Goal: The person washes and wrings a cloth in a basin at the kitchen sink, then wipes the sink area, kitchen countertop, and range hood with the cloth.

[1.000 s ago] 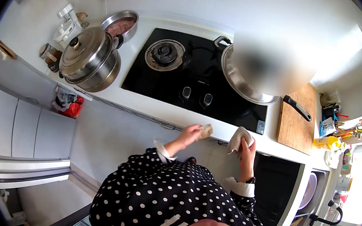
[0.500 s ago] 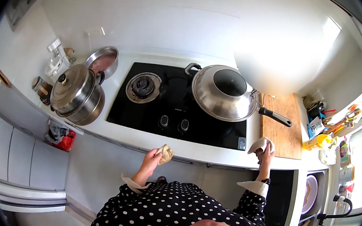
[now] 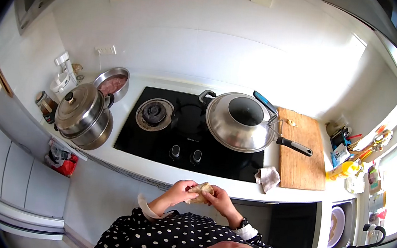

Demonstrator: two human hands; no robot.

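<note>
My left hand (image 3: 180, 191) and my right hand (image 3: 221, 200) are together in front of my body, over the counter's front edge. Between them they grip a folded, pale yellowish flatbread (image 3: 199, 192), its sides partly covered by my fingers. On the counter by the stove's right front corner lies a crumpled greyish cloth (image 3: 267, 179), apart from both hands. A covered wok (image 3: 220, 124) with a steel lid and dark glass centre stands on the right burner, its long handle pointing right.
A wooden cutting board (image 3: 300, 164) with a small yellowish piece on it lies right of the stove. To the left stand a tall lidded steamer pot (image 3: 85, 122) and a steel bowl (image 3: 123, 89) holding pinkish contents. The sink (image 3: 350, 208) is at far right.
My right hand has let go of the cloth on the counter and come left to the flatbread. My left hand, still holding the flatbread, has moved right. The head view has shifted.
</note>
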